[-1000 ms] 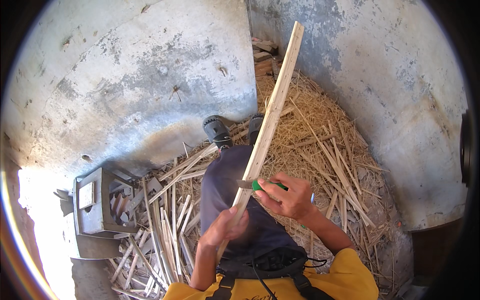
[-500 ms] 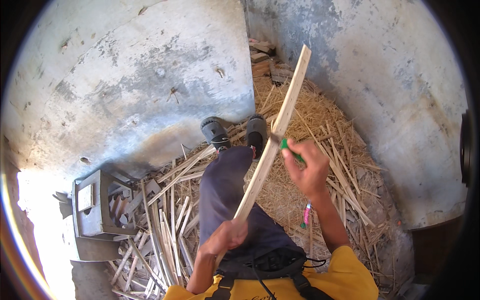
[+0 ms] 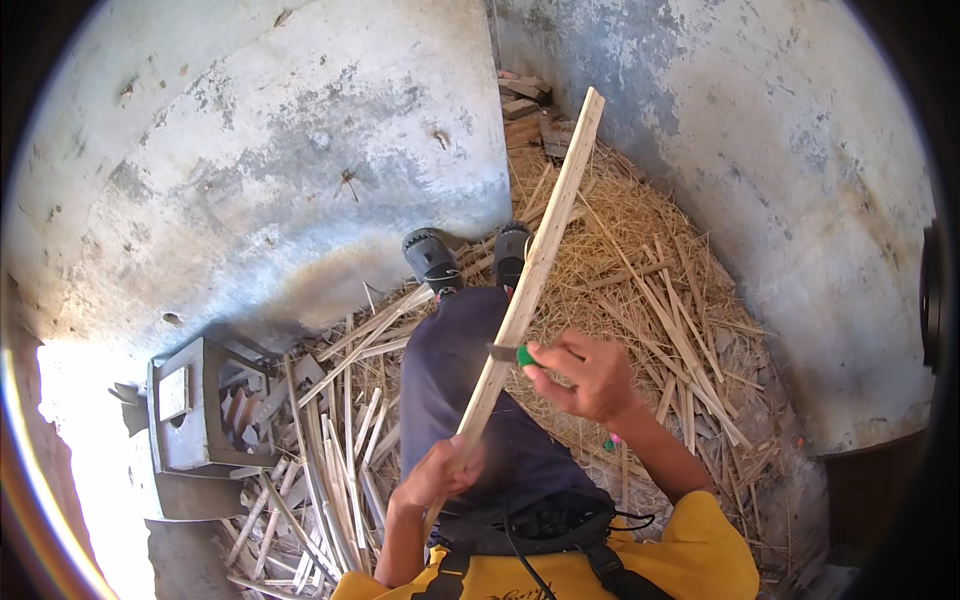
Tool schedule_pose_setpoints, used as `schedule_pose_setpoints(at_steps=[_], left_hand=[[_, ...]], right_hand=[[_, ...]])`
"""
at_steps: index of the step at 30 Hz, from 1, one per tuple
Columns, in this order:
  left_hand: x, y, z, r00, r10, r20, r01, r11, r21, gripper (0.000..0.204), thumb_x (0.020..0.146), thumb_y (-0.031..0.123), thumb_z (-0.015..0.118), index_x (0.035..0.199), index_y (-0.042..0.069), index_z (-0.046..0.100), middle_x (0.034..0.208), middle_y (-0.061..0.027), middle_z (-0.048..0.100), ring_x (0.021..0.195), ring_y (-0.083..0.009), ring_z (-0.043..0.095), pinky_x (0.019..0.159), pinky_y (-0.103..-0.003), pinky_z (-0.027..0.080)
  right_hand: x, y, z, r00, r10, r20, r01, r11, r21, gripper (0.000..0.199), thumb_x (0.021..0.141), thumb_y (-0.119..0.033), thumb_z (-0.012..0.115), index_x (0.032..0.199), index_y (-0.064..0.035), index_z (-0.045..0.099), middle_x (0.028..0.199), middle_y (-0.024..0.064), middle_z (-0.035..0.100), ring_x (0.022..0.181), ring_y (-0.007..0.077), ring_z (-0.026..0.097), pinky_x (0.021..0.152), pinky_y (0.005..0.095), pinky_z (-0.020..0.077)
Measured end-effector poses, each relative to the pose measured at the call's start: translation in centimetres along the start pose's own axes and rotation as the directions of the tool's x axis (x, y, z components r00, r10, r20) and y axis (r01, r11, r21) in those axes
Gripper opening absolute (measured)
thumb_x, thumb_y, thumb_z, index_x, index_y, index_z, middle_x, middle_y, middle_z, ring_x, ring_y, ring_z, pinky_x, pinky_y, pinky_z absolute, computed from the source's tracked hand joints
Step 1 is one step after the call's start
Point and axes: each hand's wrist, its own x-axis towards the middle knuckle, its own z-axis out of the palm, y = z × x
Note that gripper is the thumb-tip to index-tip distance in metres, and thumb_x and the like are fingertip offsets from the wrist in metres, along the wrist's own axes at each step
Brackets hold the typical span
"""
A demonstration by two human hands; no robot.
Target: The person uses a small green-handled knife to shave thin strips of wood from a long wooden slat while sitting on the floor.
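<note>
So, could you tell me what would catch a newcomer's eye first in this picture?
First, the long pale wooden slat slanting up through the middle, gripped at its lower end by the left hand. Next, the right hand beside it presses a green-handled knife against the slat's edge. Around the legs, wood shavings heap up on the right, and a pile of cut slats lies on the left.

Your left hand [image 3: 440, 472] is smeared by motion, so you cannot count its fingers on the wooden strip [image 3: 532, 272]; the small blade [image 3: 503, 352] is mostly hidden behind that strip; your right hand [image 3: 588, 374] covers most of the green handle [image 3: 524, 355].
</note>
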Motion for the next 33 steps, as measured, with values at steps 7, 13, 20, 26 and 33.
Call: schedule_pose_setpoints(at_steps=[7, 13, 20, 26, 33], left_hand=[[0.1, 0.8, 0.5, 1.000, 0.022, 0.012, -0.022, 1.000, 0.006, 0.065, 0.103, 0.076, 0.049, 0.092, 0.012, 0.047, 0.066, 0.0047, 0.038, 0.049, -0.0044, 0.028, 0.043, -0.024, 0.020], [-0.1, 0.9, 1.2, 0.999, 0.007, 0.053, -0.004, 0.999, -0.051, 0.067, 0.102, 0.078, 0.050, 0.091, 0.012, 0.046, 0.065, 0.0048, 0.038, 0.050, -0.0040, 0.028, 0.043, -0.024, 0.020], [-1.0, -0.3, 0.5, 0.998, -0.050, 0.029, 0.048, 0.997, 0.063, 0.066, 0.102, 0.077, 0.048, 0.090, 0.012, 0.046, 0.067, 0.0033, 0.041, 0.053, -0.0055, 0.029, 0.046, -0.024, 0.022], [-2.4, -2.1, 0.9, 0.988, -0.113, -0.105, 0.137, 0.957, 0.258, 0.054, 0.116, 0.050, 0.033, 0.079, 0.012, 0.043, 0.069, 0.0043, 0.039, 0.057, -0.0075, 0.033, 0.052, -0.027, 0.029], [-2.2, -1.8, -0.4, 0.966, 0.019, -0.258, 0.076, 0.934, 0.350, 0.056, 0.115, 0.053, 0.038, 0.084, 0.008, 0.049, 0.070, 0.0023, 0.043, 0.061, -0.0094, 0.038, 0.055, -0.029, 0.032]], right_hand=[[-0.5, -1.0, 0.3, 0.997, -0.070, 0.020, 0.070, 0.998, -0.003, 0.031, 0.087, -0.023, 0.087, 0.117, -0.0156, 0.081, 0.078, -0.0008, 0.061, 0.057, 0.0146, 0.061, 0.046, 0.0322, 0.0463], [-0.3, -1.0, -0.1, 0.995, -0.091, 0.029, 0.091, 0.996, -0.019, 0.032, 0.087, -0.023, 0.088, 0.118, -0.0157, 0.081, 0.077, -0.0012, 0.060, 0.058, 0.0140, 0.061, 0.047, 0.0316, 0.0467], [-0.3, 2.6, -0.3, 0.996, -0.010, -0.094, -0.007, 0.984, -0.175, 0.017, 0.095, -0.022, 0.082, 0.108, -0.0106, 0.081, 0.080, 0.0051, 0.073, 0.056, 0.0117, 0.061, 0.045, 0.0290, 0.0436], [2.7, 9.1, -3.5, 0.901, 0.100, -0.422, -0.172, 0.976, -0.136, 0.014, 0.100, -0.022, 0.077, 0.103, -0.0080, 0.078, 0.076, 0.0020, 0.070, 0.057, 0.0121, 0.060, 0.050, 0.0314, 0.0486], [0.3, 5.2, -1.3, 0.846, 0.531, -0.053, -0.468, 0.785, 0.405, 0.042, 0.099, -0.021, 0.078, 0.134, -0.0060, 0.059, 0.079, 0.0016, 0.068, 0.068, 0.0071, 0.061, 0.061, 0.0268, 0.0454]])
